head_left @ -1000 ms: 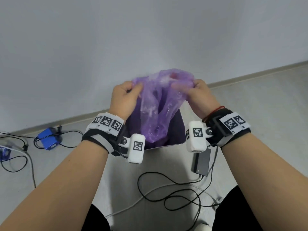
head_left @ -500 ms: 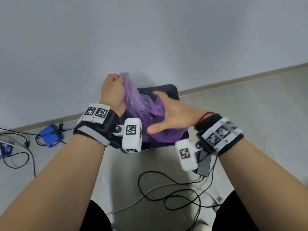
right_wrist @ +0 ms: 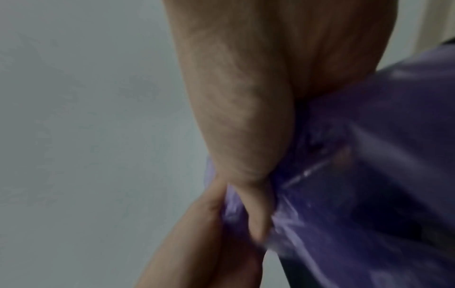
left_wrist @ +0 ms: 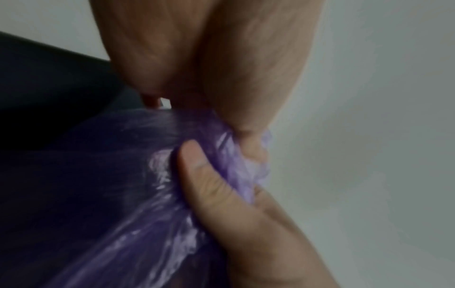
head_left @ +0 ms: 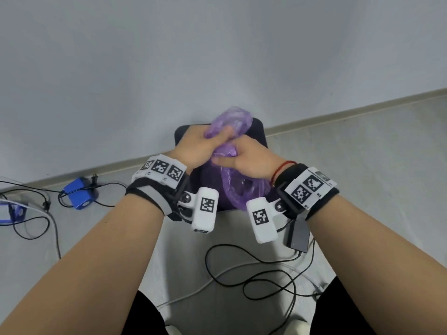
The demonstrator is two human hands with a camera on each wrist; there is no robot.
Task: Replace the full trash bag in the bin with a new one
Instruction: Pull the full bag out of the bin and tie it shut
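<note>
Since half a second ago our right hand (head_left: 251, 158) has closed back onto the purple trash bag (head_left: 244, 187), meeting our left hand (head_left: 200, 146). Both hands grip its gathered neck above the black bin (head_left: 258, 131), which stands against the far wall; the bag's body hangs inside it. A blue box (head_left: 78, 197) lies left, a black adapter (head_left: 298, 235) near right.

no readable text, only coded markers
</note>
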